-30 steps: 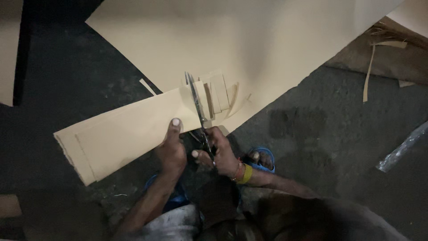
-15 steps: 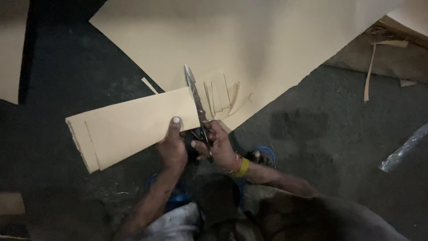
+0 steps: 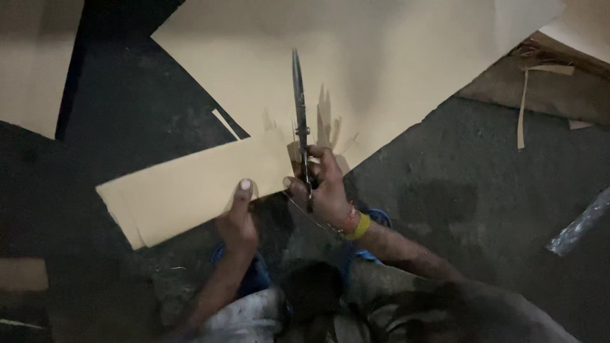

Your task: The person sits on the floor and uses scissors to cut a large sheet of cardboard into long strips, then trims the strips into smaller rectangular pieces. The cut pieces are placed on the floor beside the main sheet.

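Left hand [image 3: 236, 223] pinches the near edge of the thin, light, floppy tan cardboard strip [image 3: 190, 190]; right hand [image 3: 324, 190] wraps long steel scissors [image 3: 298, 108], best gripped beside the cut.

You have one pair of scissors [image 3: 298, 108], two hands, left [image 3: 238, 219] and right [image 3: 324, 187], and one cut strip [image 3: 190, 187]. One large sheet [image 3: 356, 63] lies beyond, with one plastic wrapper [image 3: 579, 222] aside.

A dark grey, rough concrete floor [image 3: 457, 209] is seen. A large tan cardboard sheet [image 3: 381, 57] is spread across its far middle, another tan sheet [image 3: 32, 70] at far left, and a clear plastic wrapper [image 3: 581, 222] at right.
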